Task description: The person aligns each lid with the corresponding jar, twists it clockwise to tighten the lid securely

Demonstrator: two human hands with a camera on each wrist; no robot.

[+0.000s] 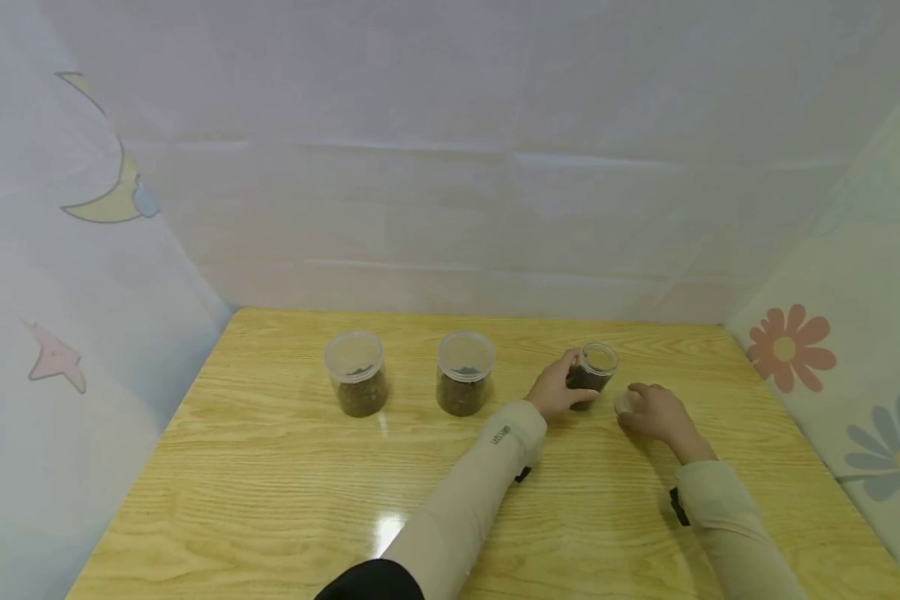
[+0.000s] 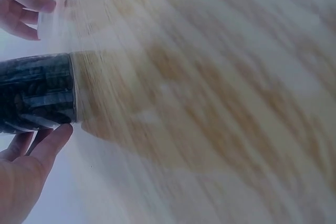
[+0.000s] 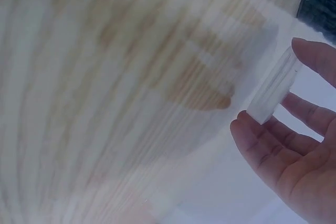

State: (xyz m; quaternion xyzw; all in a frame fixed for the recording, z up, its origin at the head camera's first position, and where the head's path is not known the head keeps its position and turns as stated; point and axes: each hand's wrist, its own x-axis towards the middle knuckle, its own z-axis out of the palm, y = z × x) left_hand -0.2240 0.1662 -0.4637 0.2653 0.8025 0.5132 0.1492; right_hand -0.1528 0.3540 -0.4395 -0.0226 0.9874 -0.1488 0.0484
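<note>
My left hand [image 1: 555, 389] grips a clear jar [image 1: 588, 380] with dark contents. The jar has no lid on, and its round mouth faces up. In the left wrist view, the thumb and fingers lie along the side of the dark-filled jar [image 2: 39, 93]. Just to the right, my right hand [image 1: 658, 415] holds a clear, shallow round lid [image 1: 627, 402] by its edge. The right wrist view shows this lid [image 3: 275, 87] tipped on edge between thumb and fingers, apart from the jar.
Two lidded clear jars with dark brown contents stand to the left: one jar [image 1: 357, 375] farther off, another jar [image 1: 465, 375] nearer the left hand. They share the wood-grain table [image 1: 285, 500]. Behind it hangs a pale cloth backdrop [image 1: 450, 208], with printed side panels.
</note>
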